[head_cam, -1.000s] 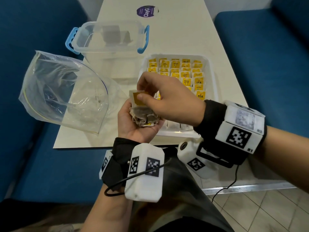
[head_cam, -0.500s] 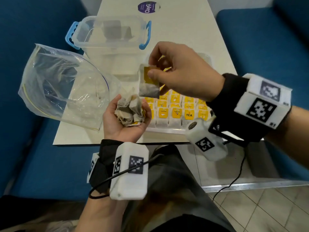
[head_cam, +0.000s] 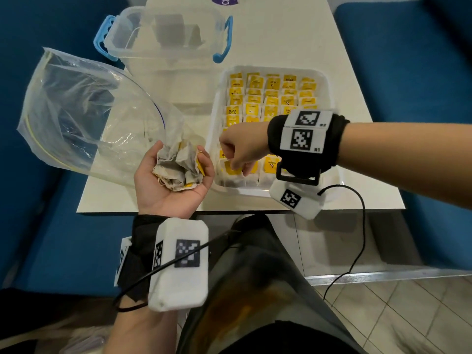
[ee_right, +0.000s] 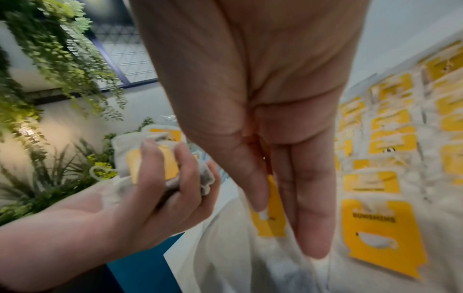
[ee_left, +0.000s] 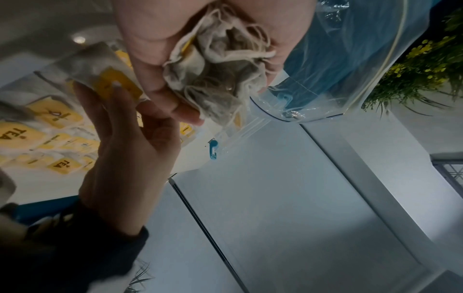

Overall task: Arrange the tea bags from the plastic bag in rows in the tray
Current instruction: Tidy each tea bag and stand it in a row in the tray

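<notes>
A white table [head_cam: 281, 42] between blue seats. The right hand [head_cam: 242, 149] pinches a tea bag [ee_right: 271, 210] into the tray [head_cam: 329, 180] at six o'clock, nearly full; the left hand [head_cam: 173, 185] cups several more [head_cam: 178, 167]; the plastic bag [head_cam: 84, 111], at nine o'clock, looks emptied.

White rectangular table [head_cam: 293, 42] – items resting on it

Clear crumpled plastic bag [head_cam: 84, 118] at left edge, overhanging; clear plastic box w/ blue handles [head_cam: 163, 34] at back; white tray [head_cam: 329, 103] w/ rows of yellow-tagged tea bags [head_cam: 270, 98] right of bag; purple round sticker [head_cam: 224, 0] far end.

Left hand [head_cam: 173, 180] cupped palm-up; right hand [head_cam: 241, 149] fingers down.
</notes>
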Tool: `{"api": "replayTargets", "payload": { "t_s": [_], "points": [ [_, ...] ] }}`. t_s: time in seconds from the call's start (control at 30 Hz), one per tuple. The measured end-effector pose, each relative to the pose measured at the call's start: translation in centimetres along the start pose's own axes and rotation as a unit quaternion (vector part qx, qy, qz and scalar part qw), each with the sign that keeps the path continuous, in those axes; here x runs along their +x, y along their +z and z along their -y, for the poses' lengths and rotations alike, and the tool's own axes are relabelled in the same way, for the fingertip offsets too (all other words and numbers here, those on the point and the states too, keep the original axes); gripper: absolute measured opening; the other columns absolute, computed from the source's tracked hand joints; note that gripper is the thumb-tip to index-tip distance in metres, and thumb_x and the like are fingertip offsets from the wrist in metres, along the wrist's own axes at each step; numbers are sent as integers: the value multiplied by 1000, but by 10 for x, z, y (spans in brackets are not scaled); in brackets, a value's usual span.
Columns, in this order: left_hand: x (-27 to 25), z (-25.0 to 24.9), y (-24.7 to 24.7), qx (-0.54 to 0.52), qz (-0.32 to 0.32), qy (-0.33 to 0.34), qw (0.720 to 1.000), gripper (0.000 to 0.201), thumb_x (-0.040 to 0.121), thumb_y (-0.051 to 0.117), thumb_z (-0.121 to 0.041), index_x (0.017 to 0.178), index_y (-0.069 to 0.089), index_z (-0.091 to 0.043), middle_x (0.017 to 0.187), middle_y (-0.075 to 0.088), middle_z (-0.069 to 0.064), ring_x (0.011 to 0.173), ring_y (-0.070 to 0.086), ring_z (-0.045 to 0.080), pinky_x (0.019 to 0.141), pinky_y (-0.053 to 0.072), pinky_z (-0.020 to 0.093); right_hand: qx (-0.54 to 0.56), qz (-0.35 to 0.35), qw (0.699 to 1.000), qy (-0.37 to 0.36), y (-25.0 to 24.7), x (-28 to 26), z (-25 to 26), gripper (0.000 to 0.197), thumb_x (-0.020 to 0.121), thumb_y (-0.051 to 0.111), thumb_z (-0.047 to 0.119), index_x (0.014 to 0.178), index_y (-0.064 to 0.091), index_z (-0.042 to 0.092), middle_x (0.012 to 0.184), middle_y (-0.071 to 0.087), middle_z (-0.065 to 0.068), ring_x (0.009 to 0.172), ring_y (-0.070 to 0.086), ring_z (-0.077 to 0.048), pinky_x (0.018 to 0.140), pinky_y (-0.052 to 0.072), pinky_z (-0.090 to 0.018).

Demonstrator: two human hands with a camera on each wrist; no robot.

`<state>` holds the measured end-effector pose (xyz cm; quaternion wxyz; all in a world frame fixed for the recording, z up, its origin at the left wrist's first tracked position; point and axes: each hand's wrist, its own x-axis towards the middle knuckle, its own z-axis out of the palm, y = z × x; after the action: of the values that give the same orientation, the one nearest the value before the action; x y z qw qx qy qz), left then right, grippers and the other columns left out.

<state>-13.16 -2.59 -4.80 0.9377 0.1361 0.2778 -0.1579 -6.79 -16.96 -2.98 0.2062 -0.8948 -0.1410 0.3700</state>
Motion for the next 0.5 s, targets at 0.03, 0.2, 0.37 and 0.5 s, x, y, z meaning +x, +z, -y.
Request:
{"api": "replayTargets", "payload": {
  "t_s": [0.03, 0.2, 0.37, 0.5],
  "points": [
    [-1, 0, 0, -1, -1, 1, 1000, 37, 72, 62, -27, 97, 59, 0, 86, 59, 18, 80, 57, 26, 63, 55, 31, 10, 4, 1000, 2, 0, 3, 0, 20, 89, 56, 2, 74, 45, 11, 89, 60, -12, 70, 67, -24, 51, 46, -16],
    [0, 0, 0, -7, 0, 1, 1000, 37, 70, 63, -26, 97, 60, -1, 90, 59, 16, 79, 58, 26, 65, 54, 31, 19, 10, 1000, 11, 3, 13, 2, 24, 88, 58, 1, 72, 44, 12, 83, 59, -10, 72, 68, -22, 57, 48, -18],
    [0, -1, -2, -11, 4, 0, 1000, 37, 71, 62, -27, 98, 59, -1, 90, 58, 16, 81, 57, 26, 65, 54, 30, -3, 25, 999, 19, 9, 21, 3, 22, 87, 58, 2, 73, 44, 13, 86, 62, -10, 65, 65, -18, 59, 48, -18],
    [0, -3, -2, -14, 7, 4, 1000, 35, 71, 62, -27, 94, 61, 0, 86, 59, 16, 79, 58, 26, 63, 55, 31, -43, 22, 998, 28, 10, 22, 6, 18, 82, 66, 6, 74, 51, 12, 85, 64, -9, 64, 63, -18, 64, 51, -22]
  ]
}}
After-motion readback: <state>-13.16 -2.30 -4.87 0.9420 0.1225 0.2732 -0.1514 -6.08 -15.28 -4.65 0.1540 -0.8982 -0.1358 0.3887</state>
